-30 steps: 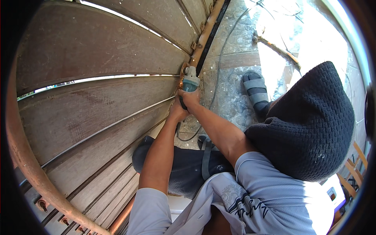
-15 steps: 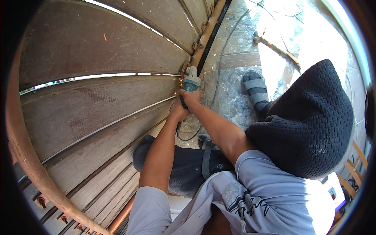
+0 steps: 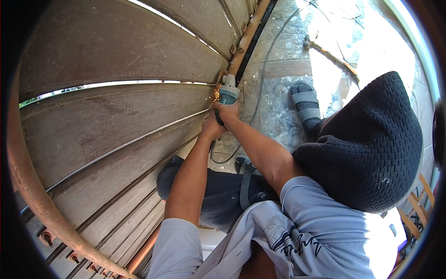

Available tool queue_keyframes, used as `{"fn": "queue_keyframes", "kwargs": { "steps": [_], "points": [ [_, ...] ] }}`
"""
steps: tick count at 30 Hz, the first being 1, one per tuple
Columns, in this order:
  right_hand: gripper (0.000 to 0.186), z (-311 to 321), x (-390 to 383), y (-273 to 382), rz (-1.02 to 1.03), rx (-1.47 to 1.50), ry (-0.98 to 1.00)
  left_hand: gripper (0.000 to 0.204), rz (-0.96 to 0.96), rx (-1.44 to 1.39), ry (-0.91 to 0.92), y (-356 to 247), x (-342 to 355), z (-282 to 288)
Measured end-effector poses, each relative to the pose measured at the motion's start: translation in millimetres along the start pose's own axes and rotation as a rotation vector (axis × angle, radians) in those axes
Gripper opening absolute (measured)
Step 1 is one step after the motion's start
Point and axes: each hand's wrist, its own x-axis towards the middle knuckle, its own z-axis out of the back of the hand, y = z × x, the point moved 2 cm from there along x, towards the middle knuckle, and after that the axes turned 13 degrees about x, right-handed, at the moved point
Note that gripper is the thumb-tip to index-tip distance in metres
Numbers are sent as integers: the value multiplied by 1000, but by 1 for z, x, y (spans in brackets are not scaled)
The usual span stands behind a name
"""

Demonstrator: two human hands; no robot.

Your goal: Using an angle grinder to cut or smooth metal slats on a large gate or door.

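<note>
My right hand (image 3: 227, 113) is wrapped round the teal and grey body of an angle grinder (image 3: 228, 95). Just behind and to the left, my left hand (image 3: 213, 126) grips the rear of the same tool, its fingers partly hidden. The grinder's disc sits against the brown metal bar (image 3: 241, 52) at the edge of a panel of wide wooden slats (image 3: 116, 109). Orange sparks (image 3: 216, 94) spray from the disc's left side toward the slats. Where exactly the disc meets the metal is too small to tell.
A dark cord (image 3: 263, 76) curves over the worn tile floor (image 3: 274, 104). What looks like a wooden-handled hammer (image 3: 333, 59) lies at the far right, partly in bright sunlight. My sandalled foot (image 3: 306, 104) rests nearby. A rusty curved pipe (image 3: 35, 200) borders the panel at left.
Both hands keep their grip on the grinder, which has barely shifted. Sparks still fly, now bunched closer to the disc. The view has moved slightly.
</note>
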Motion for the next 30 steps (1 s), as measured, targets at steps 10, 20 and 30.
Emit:
{"fn": "queue_keyframes", "kwargs": {
  "steps": [10,20,30],
  "points": [
    [63,8,7,3,49,-88,-48,91,-23,38,21,-16,-1,4],
    [58,-2,-1,8,76,-89,-81,92,-35,-12,-55,-1,-1,2],
    [46,0,17,-5,72,-124,-98,74,-30,-24,-63,-12,0,4]
  ]
}}
